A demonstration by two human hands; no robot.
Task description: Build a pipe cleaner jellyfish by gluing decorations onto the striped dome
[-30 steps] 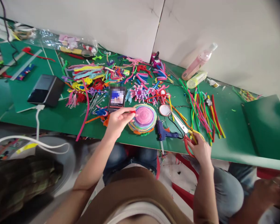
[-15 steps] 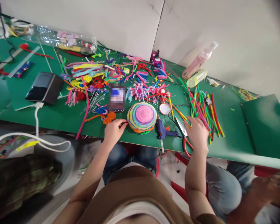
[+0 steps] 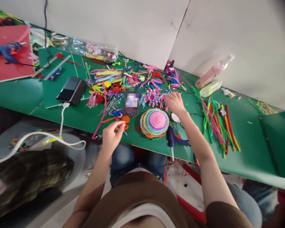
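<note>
My left hand (image 3: 111, 135) hovers at the table's front edge with fingers loosely apart and nothing in it, just short of some orange coiled pieces (image 3: 125, 120). My right hand (image 3: 174, 103) reaches over the blue glue gun (image 3: 174, 139) into the heap of short pipe cleaners (image 3: 156, 83). Its fingers curl down beside a pink fuzzy flower (image 3: 152, 96); what they touch is hidden. A multicoloured coiled disc (image 3: 155, 122) lies between my hands, with a phone (image 3: 131, 103) to its left.
Long pipe cleaners (image 3: 216, 122) lie at the right, a pink bottle (image 3: 213, 71) and a yellow-green bottle (image 3: 210, 88) behind them. A power bank (image 3: 72, 91) with a white cable (image 3: 61, 122) sits at the left, a red board (image 3: 9, 57) beyond it.
My right hand let go of the red-handled scissors and moved up and left into the pipe cleaner heap. My left hand drew back from the disc. The view swung left.
</note>
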